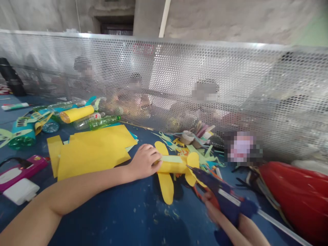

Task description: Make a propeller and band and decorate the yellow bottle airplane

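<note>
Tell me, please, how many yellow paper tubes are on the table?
2. A winged yellow tube lies mid-table, gripped by the left hand, with the right hand's glue gun at it. A plain yellow tube lies back left beside a green bottle. Clutter may hide more.

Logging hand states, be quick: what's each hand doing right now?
Left hand: closed on the yellow paper plane.
Right hand: closed around the blue glue gun, nozzle close to the plane.
</note>
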`<state>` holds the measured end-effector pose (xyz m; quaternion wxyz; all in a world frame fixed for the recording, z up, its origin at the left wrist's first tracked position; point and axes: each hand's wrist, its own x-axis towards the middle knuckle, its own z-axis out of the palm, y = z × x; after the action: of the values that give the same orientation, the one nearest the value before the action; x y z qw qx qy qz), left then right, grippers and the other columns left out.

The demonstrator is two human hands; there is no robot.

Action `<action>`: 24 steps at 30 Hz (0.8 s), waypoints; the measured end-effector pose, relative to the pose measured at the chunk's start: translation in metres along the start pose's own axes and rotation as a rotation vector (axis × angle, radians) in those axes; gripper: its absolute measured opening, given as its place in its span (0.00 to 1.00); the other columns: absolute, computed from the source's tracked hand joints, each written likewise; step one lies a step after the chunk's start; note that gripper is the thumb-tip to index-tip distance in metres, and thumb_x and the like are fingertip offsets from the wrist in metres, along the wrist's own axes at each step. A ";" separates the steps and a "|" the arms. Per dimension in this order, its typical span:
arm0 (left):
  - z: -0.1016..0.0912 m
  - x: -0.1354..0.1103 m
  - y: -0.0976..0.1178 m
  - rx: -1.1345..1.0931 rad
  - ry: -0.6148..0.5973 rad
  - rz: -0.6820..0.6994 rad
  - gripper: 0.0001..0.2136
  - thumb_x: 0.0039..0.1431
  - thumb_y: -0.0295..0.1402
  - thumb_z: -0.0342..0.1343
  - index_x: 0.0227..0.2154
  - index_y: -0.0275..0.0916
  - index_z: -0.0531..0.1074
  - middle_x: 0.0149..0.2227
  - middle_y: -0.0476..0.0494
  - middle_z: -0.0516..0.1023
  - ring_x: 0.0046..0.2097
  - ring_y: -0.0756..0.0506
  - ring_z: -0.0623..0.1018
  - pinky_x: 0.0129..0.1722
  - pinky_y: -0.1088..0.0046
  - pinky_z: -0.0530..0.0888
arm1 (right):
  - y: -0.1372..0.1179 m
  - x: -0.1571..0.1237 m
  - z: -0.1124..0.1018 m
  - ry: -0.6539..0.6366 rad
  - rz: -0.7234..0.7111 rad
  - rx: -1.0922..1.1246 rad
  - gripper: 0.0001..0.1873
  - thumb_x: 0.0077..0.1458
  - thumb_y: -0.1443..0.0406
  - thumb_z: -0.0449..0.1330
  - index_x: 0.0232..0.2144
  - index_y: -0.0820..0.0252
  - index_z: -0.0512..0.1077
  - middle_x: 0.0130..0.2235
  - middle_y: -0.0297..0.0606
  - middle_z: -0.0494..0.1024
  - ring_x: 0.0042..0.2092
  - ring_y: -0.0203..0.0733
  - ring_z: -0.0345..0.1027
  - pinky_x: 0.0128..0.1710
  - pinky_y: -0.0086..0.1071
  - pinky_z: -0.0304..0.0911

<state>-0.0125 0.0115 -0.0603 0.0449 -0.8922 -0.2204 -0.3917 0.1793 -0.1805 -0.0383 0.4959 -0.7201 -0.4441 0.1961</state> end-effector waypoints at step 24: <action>0.007 0.003 -0.009 -0.079 0.094 -0.049 0.07 0.57 0.30 0.52 0.25 0.38 0.72 0.29 0.47 0.75 0.35 0.47 0.71 0.38 0.68 0.69 | -0.021 0.004 0.049 -0.168 -0.034 0.150 0.22 0.50 0.46 0.56 0.24 0.59 0.72 0.23 0.35 0.72 0.25 0.40 0.65 0.27 0.31 0.63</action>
<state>-0.0099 0.0224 -0.0639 0.0103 -0.8682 -0.2240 -0.4426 0.1370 -0.1483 -0.0404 0.5127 -0.6544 -0.4801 0.2800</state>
